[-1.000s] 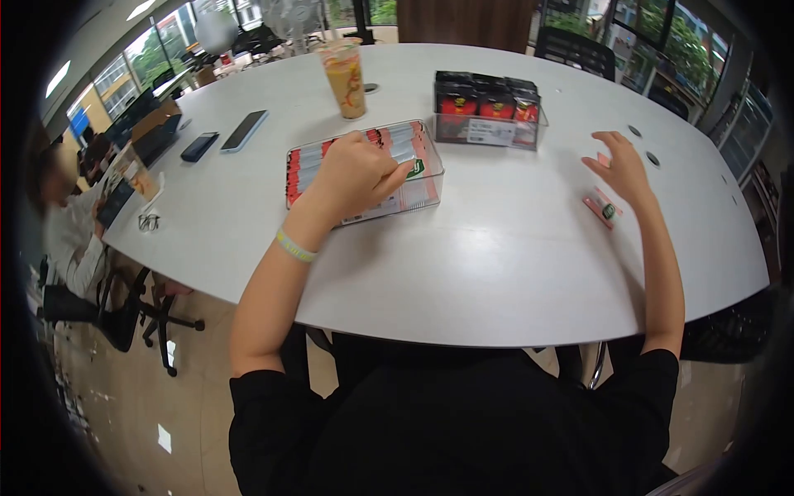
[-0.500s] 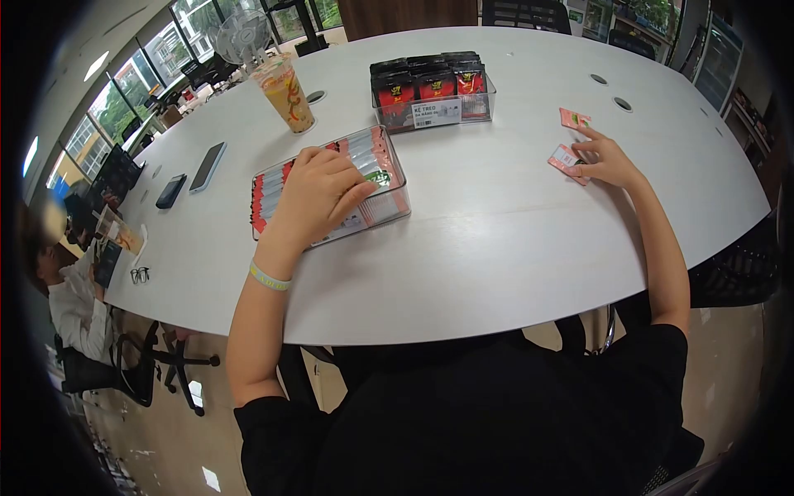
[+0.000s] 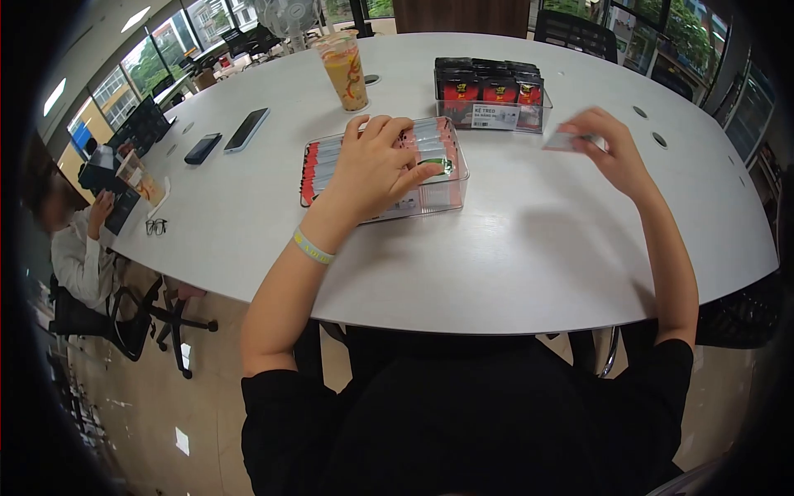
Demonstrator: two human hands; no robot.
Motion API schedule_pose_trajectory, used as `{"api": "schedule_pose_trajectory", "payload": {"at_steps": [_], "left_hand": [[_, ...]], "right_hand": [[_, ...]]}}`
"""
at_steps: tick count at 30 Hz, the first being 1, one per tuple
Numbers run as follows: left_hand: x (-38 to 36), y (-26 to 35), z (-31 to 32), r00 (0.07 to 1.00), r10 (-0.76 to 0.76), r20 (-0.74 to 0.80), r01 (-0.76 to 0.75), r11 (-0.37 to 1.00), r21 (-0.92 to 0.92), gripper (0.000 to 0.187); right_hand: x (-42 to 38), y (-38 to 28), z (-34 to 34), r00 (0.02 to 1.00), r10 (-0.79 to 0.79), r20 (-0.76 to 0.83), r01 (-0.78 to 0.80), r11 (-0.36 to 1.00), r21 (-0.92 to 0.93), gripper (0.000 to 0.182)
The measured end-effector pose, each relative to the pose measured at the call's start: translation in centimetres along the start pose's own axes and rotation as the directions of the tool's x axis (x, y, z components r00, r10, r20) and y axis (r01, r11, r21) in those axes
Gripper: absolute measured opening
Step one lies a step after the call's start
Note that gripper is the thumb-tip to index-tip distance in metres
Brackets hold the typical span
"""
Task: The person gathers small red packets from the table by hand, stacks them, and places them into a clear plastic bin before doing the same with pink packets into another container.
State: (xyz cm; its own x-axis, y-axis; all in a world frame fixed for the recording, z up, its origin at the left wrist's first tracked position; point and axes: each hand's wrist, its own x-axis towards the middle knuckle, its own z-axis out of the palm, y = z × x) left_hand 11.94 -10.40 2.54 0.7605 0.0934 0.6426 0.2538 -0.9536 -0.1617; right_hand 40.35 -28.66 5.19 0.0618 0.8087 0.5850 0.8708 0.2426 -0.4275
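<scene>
My left hand (image 3: 374, 171) lies over a clear plastic box (image 3: 444, 197), fingers spread and palm down on the slim sachets (image 3: 323, 157) packed in it. These are silvery grey and red-pink, with a green mark near my thumb. On the right, my right hand (image 3: 610, 153) is raised over the table, thumb and fingers pinched on a small flat sachet (image 3: 565, 140). That sachet is pale and smeared by motion, and my fingers cover part of it. A second clear box (image 3: 510, 122) of black and red coffee sachets (image 3: 499, 88) stands between the hands, farther back.
A tall cup of orange drink (image 3: 345, 77) stands behind the left box. Two phones, one of them this phone (image 3: 247, 130), lie to its left, with glasses (image 3: 155, 226) nearer the edge. A seated person (image 3: 83, 244) is at the far left, beside another drink cup (image 3: 142, 180).
My right hand has lifted the pink sachets off the table and moved towards the coffee box. My left hand stays on the sachet box. The view has swung left.
</scene>
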Motion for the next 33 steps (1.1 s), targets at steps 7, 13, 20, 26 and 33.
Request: {"api": "schedule_pose_trajectory", "payload": {"at_steps": [7,13,20,26,33], "left_hand": [[0.4,-1.4,-0.6,0.973,-0.229,-0.021,0.171,0.782,-0.599,0.050],[0.1,-2.1,-1.7,0.945,-0.296,-0.137,0.213,0.878,-0.428,0.048],[-0.6,-1.7,-0.4,0.979,-0.168,0.111,0.191,0.950,-0.247,0.044],[-0.4,-1.0,-0.8,0.934,-0.182,0.308,0.256,0.942,-0.218,0.048],[-1.0,-1.4,-0.5,0.942,-0.110,0.318,0.133,0.990,-0.050,0.044]], "right_hand": [[9.6,-8.4,7.5,0.829,-0.294,0.476,0.328,0.945,0.013,0.030],[8.6,-8.1,12.6,0.781,-0.218,0.585,0.348,0.930,-0.117,0.037],[9.4,-6.6,9.4,0.899,-0.185,0.397,0.237,0.968,-0.086,0.048],[9.4,5.5,-0.6,0.956,0.286,-0.067,-0.279,0.808,-0.519,0.055],[2.0,17.9,-2.4,0.481,0.865,-0.143,-0.806,0.372,-0.460,0.064]]}}
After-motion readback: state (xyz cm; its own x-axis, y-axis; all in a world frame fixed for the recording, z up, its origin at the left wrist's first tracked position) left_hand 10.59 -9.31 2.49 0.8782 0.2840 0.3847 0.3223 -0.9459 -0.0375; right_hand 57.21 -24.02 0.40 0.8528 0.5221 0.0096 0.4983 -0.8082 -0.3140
